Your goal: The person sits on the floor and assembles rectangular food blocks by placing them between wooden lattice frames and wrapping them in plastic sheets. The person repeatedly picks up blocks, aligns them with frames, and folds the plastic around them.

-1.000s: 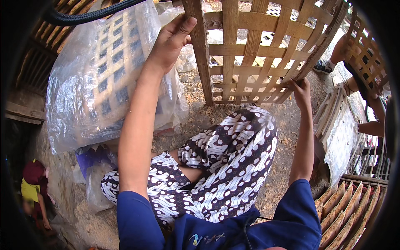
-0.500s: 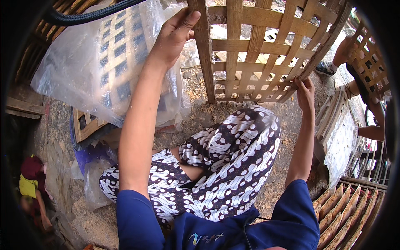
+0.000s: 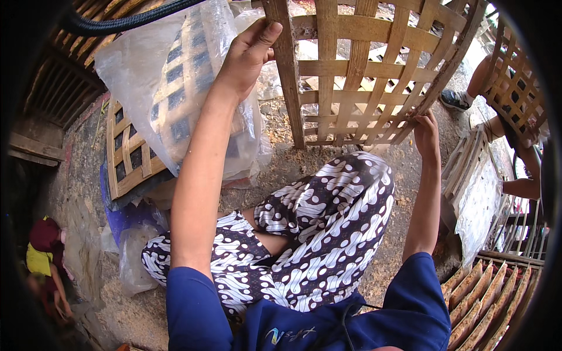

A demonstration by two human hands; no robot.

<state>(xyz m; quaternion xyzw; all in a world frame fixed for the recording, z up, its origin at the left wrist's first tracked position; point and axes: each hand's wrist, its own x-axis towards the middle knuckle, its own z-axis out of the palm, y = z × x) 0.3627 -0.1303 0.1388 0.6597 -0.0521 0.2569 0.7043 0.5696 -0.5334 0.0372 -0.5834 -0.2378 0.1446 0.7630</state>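
Upright in front of me stands a woven bamboo rack (image 3: 328, 50) with a wooden frame, tilted slightly. My left hand (image 3: 249, 58) is closed round its left frame bar, thumb on the near side. Down at the rack's lower right edge, my right hand (image 3: 426, 131) pinches the frame; part of its fingers is hidden behind it. Left of my left forearm another bamboo rack (image 3: 137, 178) lies on the floor, partly covered by a crumpled clear plastic sheet (image 3: 126, 61). My crossed legs, in patterned trousers (image 3: 333, 228), are below the held rack.
At the right a person's arm (image 3: 521, 187) and leg show beside another woven rack (image 3: 512, 88). A plastic-covered stack (image 3: 483, 193) stands near them. Slatted bamboo (image 3: 489, 298) fills the lower right. A black braided cord (image 3: 134, 23) crosses the top left. Another person (image 3: 38, 260) appears lower left.
The plastic sheet's left edge has shifted to the right, uncovering more of the lying rack. The held rack and my hands have moved only slightly.
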